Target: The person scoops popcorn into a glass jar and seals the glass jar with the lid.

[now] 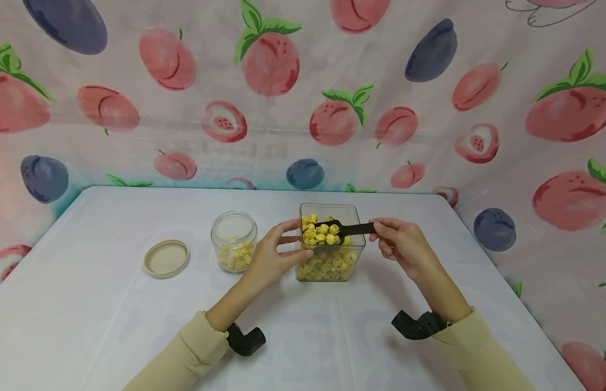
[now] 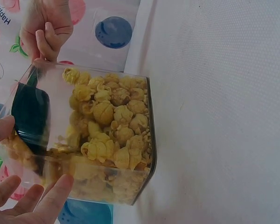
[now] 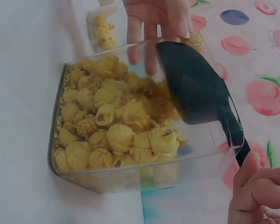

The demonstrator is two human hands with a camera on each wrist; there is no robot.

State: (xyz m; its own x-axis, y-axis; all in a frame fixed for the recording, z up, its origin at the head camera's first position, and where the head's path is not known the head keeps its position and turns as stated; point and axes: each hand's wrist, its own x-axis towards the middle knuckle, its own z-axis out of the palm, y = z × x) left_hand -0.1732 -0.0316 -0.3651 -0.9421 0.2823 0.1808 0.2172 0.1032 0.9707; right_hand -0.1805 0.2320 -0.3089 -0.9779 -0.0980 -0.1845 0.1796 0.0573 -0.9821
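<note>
A clear square container [image 1: 327, 266] of yellow popcorn stands on the table. Inside its upper part is a black scoop [image 1: 336, 231] heaped with popcorn [image 2: 107, 121], its handle jutting out over the right rim. My right hand [image 1: 403, 244] pinches the end of that handle. Against the container's left side rests my left hand [image 1: 278, 252], thumb at the front and fingers along the side wall, steadying it. In the right wrist view the scoop's bowl [image 3: 191, 88] shows through the clear wall, above the heap of popcorn.
Left of the container stands a round clear jar [image 1: 233, 239], open at the top, with some popcorn low in it. Further left lies a cream-coloured lid [image 1: 166, 259]. A white cloth covers the table [image 1: 112, 326]; a fruit-print curtain [image 1: 278, 146] hangs behind it.
</note>
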